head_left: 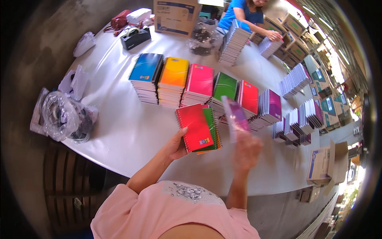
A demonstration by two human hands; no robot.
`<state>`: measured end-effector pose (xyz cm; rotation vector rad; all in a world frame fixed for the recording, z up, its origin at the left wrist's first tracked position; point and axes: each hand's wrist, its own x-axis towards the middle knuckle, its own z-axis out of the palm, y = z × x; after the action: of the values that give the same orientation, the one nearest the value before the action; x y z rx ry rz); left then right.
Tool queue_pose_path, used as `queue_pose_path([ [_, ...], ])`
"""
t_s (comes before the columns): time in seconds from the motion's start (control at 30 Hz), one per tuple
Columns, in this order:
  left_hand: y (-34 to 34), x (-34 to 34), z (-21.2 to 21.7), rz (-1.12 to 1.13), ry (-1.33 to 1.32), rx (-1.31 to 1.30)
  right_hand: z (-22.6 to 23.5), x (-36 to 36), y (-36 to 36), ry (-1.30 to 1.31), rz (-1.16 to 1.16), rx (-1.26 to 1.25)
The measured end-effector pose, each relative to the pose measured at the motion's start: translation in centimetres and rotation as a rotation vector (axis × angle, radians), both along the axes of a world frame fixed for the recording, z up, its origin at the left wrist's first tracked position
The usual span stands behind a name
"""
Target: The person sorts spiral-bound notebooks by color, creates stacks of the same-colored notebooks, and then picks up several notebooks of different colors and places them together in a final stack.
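Head view: the left hand (178, 145) is closed on a bundle of spiral notebooks (195, 127), thumb on the red cover, with green and orange edges peeking out beneath. The right hand (246, 151), blurred by motion, seems pinched around the lower end of a purple notebook (236, 113), apart from the bundle. Handling this well probably calls for a firm but light left grip, covers kept flat and edges squared so the wire coils don't snag; the purple notebook is best kept level as it moves.

Just beyond stands a row of notebook piles (201, 79) on the table (113, 123): blue, yellow, pink, green, red, purple.

At the table's left edge, a clear plastic bag (59, 111) bulges around dark contents I can't identify. At the far side, another clear bag (203, 34) also holds something dark, beside a cardboard carton (175, 18). To the right, a carton with raised flaps (322, 163) hides its inside.
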<state>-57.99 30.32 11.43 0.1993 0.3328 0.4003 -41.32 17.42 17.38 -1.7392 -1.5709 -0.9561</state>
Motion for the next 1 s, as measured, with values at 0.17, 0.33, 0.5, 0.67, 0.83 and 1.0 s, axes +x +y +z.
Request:
queue_pose_path([
  [0.17, 1.2, -3.5, -4.5, -0.089, -0.042, 0.061, 1.2, -7.7, 3.7, 0.103, 0.389, -0.604],
  [0.33, 1.5, -8.9, -2.8, 0.062, 0.077, 0.047, 1.2, -5.1, 11.4, 0.241, 0.769, -0.439],
  [0.5, 1.9, -11.8, -2.3, 0.114, 0.151, 0.076, 0.2, -6.2, 22.0, 0.180, 0.256, -0.267],
  [0.67, 2.7, -12.7, -1.5, 0.074, 0.122, 0.124, -2.0, -4.8, 21.8, 0.301, 0.306, -0.263],
  [0.83, 4.1, -13.2, 0.5, -0.024, -0.013, 0.005, 1.4, -5.3, 16.3, 1.190, 0.878, 0.090],
  [1.0, 4.1, -11.6, 0.7, -0.094, -0.214, -0.176, 2.2, -5.4, 15.4, 0.754, 0.986, -0.752],
])
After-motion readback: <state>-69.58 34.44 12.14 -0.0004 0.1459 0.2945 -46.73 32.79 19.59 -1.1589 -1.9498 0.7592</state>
